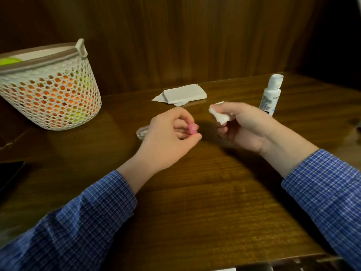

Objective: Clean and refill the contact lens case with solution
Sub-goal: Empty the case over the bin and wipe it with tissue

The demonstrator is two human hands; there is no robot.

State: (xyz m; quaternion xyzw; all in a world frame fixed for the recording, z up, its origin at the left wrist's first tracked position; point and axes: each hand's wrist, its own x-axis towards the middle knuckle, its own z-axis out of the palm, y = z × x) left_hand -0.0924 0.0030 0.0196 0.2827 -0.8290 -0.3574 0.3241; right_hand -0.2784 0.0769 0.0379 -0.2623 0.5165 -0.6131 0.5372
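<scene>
My left hand [168, 137] pinches a small pink cap [193, 129] between thumb and fingers, just above the wooden table [195, 202]. A clear lens case part [142, 132] lies on the table, half hidden behind that hand. My right hand [246, 128] grips a crumpled white tissue [219, 116], a short gap right of the pink cap. The white solution bottle [270, 94] stands upright behind my right hand, its cap on.
A stack of folded white tissues [183, 94] lies at the back middle of the table. A perforated white basket [48, 89] with orange and green contents stands at the back left. A wooden wall rises behind. A dark object [9, 173] sits at the left edge.
</scene>
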